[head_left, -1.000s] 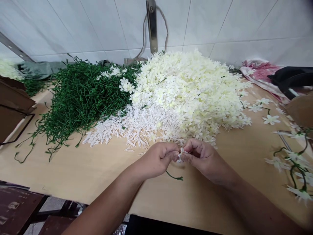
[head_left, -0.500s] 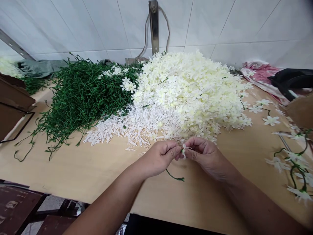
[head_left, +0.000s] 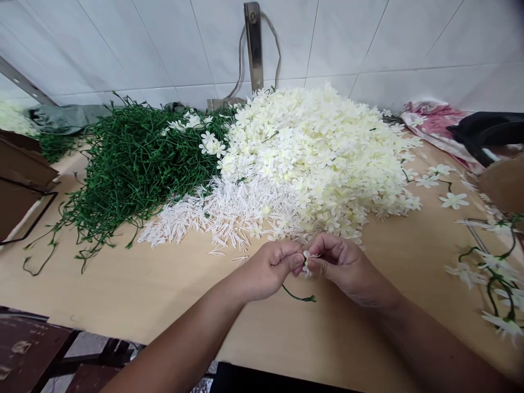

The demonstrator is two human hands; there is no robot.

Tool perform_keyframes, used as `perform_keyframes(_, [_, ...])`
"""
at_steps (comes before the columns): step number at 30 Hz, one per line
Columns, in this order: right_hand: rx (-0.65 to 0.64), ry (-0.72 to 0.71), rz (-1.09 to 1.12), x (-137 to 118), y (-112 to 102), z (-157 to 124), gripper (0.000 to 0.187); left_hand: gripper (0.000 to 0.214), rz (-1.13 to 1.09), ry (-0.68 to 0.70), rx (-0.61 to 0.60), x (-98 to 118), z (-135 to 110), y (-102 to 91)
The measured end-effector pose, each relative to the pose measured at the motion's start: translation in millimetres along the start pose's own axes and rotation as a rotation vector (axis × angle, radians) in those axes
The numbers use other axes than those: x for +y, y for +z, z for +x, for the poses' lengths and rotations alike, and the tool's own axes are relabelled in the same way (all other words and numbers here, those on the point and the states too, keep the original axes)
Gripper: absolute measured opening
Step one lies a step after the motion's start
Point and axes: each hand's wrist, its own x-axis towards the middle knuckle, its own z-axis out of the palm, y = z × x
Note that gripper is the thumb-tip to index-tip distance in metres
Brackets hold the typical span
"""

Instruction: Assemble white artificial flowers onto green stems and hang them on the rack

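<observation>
My left hand point(head_left: 268, 268) and my right hand point(head_left: 341, 262) meet fingertip to fingertip over the wooden table point(head_left: 135, 289). Between them they pinch a small white artificial flower point(head_left: 306, 261). A thin green stem point(head_left: 301, 297) trails down from my left hand's fingers onto the table. Just beyond my hands lies a spread of white plastic stamen pieces point(head_left: 221, 213). Behind that rises a big heap of cream flower petals point(head_left: 319, 147), and to its left a heap of green stems point(head_left: 135, 158).
Assembled stems with white flowers point(head_left: 493, 273) lie at the table's right edge. A brown cardboard box point(head_left: 20, 180) stands at the left, pink cloth point(head_left: 434, 123) and a black bag point(head_left: 489, 134) at the back right. A white tiled wall closes the back.
My hands stay together on the flower, shifting slightly. The green stem's loose end has swung a little to the right.
</observation>
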Motion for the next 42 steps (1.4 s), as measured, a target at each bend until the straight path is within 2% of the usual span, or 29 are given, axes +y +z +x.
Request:
perform_keyframes(7, [-0.03,-0.014,0.062,-6.8,7.1,0.8,0.028,0.038,0.034,0.027,-0.003,-4.4,0.4,1.5])
perform_keyframes(12, [-0.029,-0.065,0.098,-8.2,7.9,1.6,0.024,0.034,0.001,0.063,0.01,2.8,1.6,1.2])
perform_keyframes(15, [0.009,-0.084,0.101,-8.0,8.2,1.7,0.018,0.032,0.008,0.069,0.007,10.2,1.4,-3.1])
perform_keyframes(17, [0.071,-0.076,0.06,-7.8,7.1,0.9,0.016,0.031,0.088,0.055,0.053,12.7,-0.1,-9.3])
perform_keyframes(20, [0.204,-0.081,-0.083,-8.7,2.7,-2.0,0.016,0.029,0.214,0.049,0.204,13.0,-5.4,-23.5])
perform_keyframes(23, [0.283,-0.132,-0.318,-12.4,0.8,-3.8,0.012,0.029,0.134,0.089,0.421,12.6,-13.2,-39.6])
perform_keyframes(26, [0.215,-0.277,-0.679,-17.7,10.1,0.5,0.009,0.029,-0.129,0.208,0.676,12.9,-18.9,-51.3])
perform_keyframes(28, [0.135,-0.4,-0.933,-19.9,22.8,8.4,0.015,0.027,-0.274,0.271,0.776,12.8,-19.9,-55.0])
perform_keyframes(31, [0.04,-0.513,-1.215,-18.9,45.5,25.8,0.018,0.027,-0.353,0.298,0.85,12.6,-18.7,-56.5])
perform_keyframes(34, [0.006,-0.517,-1.39,-14.6,66.1,43.2,0.014,0.027,-0.391,0.312,0.926,13.3,-17.9,-57.5])
perform_keyframes(38, [0.018,-0.546,-1.459,-10.1,85.8,55.2,0.016,0.023,-0.49,0.339,1.018,16.0,-20.4,-60.6])
perform_keyframes(42, [-0.047,-0.609,-1.523,-8.5,94.0,58.0,0.018,0.021,-0.603,0.306,1.017,17.8,-22.8,-62.4])
